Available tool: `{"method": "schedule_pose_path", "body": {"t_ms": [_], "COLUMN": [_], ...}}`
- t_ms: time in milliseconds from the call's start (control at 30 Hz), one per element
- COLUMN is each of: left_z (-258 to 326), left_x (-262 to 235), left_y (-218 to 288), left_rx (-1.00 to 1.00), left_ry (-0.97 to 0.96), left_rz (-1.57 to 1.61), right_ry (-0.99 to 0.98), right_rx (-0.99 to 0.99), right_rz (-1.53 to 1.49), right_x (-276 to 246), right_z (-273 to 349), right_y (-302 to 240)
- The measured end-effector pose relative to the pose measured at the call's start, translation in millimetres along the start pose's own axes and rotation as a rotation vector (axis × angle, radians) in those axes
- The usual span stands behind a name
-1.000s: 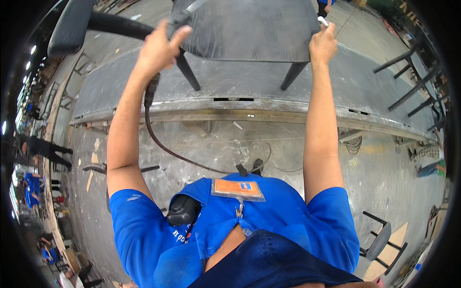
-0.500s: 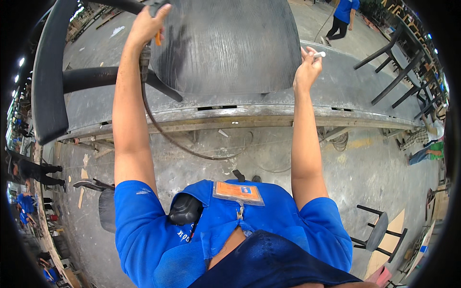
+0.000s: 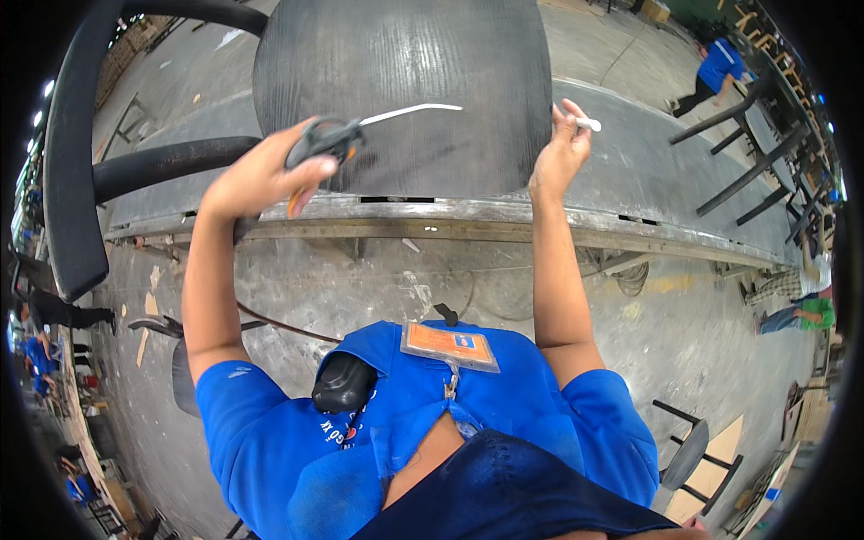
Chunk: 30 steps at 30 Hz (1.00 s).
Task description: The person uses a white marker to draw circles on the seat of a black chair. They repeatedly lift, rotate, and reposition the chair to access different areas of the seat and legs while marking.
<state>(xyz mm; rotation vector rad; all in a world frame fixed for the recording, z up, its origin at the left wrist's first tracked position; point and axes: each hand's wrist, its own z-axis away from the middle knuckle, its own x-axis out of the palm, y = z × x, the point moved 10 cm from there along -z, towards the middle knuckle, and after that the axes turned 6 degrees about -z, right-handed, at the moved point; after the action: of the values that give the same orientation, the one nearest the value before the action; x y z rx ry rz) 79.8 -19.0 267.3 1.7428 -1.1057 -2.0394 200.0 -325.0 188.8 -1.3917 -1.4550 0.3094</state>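
Note:
My left hand (image 3: 256,175) is closed round a dark air blow gun (image 3: 326,139) with orange parts. Its thin, bent, pale nozzle points right, over the dark wood-grained seat of a black chair (image 3: 405,54). The chair lies on the worktable with its curved backrest toward the left. At the seat's right edge, my right hand (image 3: 556,162) pinches a short white stick (image 3: 589,124), its kind unclear. Those fingers are beside the seat rim; whether they touch it I cannot tell. A dark hose (image 3: 279,324) runs below my left forearm.
The long grey worktable (image 3: 621,162) crosses the view, with a worn front rail. Other black chairs (image 3: 756,135) stand at the right, and one chair (image 3: 688,454) is on the floor lower right. A person in blue (image 3: 720,67) is beyond the table at the upper right.
My left hand has come down and nearer with the blow gun, whose nozzle now shows over the seat. The seat has shifted slightly left and nearer. The person in blue has moved right.

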Motion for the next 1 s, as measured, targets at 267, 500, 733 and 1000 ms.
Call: {"method": "schedule_pose_path", "body": {"t_ms": [267,500,733,1000], "left_z": [165,175,118,18], "left_x": [29,131,223,269], "left_y": [-82,-137,-349,-478], "left_rx": [-0.317,-0.26,-0.709,-0.963], "left_ry": [0.58,0.3,0.853,1.272], "left_rz": [0.251,0.55,0.566,0.682], "right_ry": [-0.032,-0.117,-0.242,-0.287], "right_rx": [-0.059,-0.136,-0.454,-0.509], "right_rz": [0.025,0.091,0.3,0.376], "right_x": [0,10,39,42], "right_z": [10,10,32,59], "right_y": [-4,-13,-50,-63]}}
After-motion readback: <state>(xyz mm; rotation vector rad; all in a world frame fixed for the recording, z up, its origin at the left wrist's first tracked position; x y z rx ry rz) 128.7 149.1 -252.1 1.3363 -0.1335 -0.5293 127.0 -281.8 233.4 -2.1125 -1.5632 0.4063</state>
